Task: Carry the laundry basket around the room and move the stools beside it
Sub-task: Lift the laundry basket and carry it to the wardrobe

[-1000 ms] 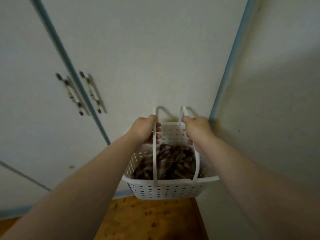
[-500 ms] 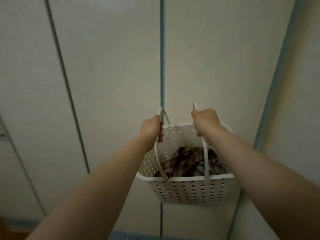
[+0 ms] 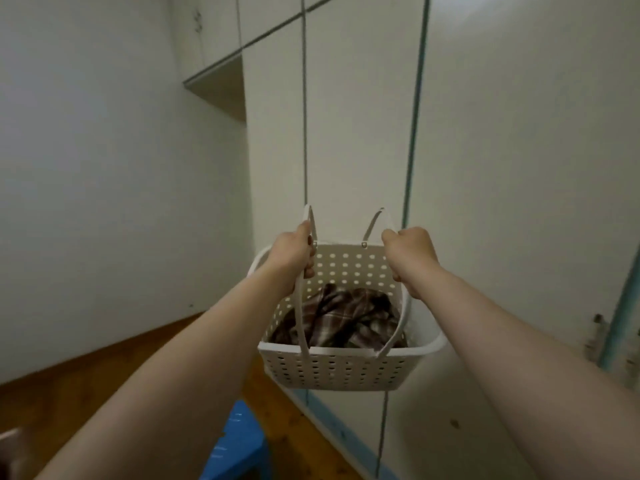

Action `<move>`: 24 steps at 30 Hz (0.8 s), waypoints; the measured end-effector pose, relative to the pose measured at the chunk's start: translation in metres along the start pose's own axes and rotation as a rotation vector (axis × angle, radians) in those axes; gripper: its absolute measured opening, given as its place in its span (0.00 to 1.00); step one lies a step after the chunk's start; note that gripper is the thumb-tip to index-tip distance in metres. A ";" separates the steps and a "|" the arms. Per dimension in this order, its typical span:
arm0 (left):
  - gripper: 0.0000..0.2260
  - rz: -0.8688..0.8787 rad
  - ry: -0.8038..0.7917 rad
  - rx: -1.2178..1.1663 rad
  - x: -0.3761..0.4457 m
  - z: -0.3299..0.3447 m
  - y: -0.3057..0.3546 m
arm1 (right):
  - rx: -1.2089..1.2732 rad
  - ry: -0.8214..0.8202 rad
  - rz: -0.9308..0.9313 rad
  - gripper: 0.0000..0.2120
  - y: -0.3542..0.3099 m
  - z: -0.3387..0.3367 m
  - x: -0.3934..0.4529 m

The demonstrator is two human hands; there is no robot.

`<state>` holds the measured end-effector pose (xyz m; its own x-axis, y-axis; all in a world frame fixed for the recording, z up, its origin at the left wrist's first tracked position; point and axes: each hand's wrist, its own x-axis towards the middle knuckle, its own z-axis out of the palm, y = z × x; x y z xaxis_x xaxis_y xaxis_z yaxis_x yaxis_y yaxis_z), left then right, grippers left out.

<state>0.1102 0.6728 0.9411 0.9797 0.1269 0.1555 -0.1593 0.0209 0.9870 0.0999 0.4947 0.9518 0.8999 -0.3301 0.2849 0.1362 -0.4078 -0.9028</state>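
Observation:
A white perforated laundry basket (image 3: 332, 370) hangs in the air in front of me, held by its two thin loop handles. My left hand (image 3: 292, 252) is closed around the left handle and my right hand (image 3: 410, 252) around the right one. A brown plaid cloth (image 3: 341, 317) lies crumpled inside the basket. Below my left forearm, at the bottom of the view, shows part of a blue plastic stool (image 3: 235, 445) standing on the wooden floor.
White wardrobe doors (image 3: 502, 168) with blue-green edging stand close behind the basket and to the right. A plain white wall (image 3: 104, 168) runs along the left. Brown wooden floor (image 3: 86, 393) spreads at lower left. Dark door handles (image 3: 595, 337) show at the right edge.
The view has swung left along the wardrobe; the left wall, floor and blue stool have come into sight. Both hands keep hold of the basket handles, the basket now tilted slightly.

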 end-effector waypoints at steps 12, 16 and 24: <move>0.17 0.002 0.558 0.159 0.004 -0.161 -0.008 | 0.188 -0.491 -0.159 0.14 -0.050 0.183 0.011; 0.17 -0.033 0.668 0.169 0.004 -0.186 -0.021 | 0.194 -0.597 -0.190 0.14 -0.053 0.224 0.017; 0.18 -0.075 0.746 0.192 0.045 -0.252 -0.057 | 0.203 -0.711 -0.180 0.15 -0.036 0.324 0.029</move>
<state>0.1327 0.9277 0.8815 0.6351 0.7676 0.0868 -0.0057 -0.1077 0.9942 0.2547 0.7756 0.8886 0.8974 0.3828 0.2192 0.3177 -0.2162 -0.9232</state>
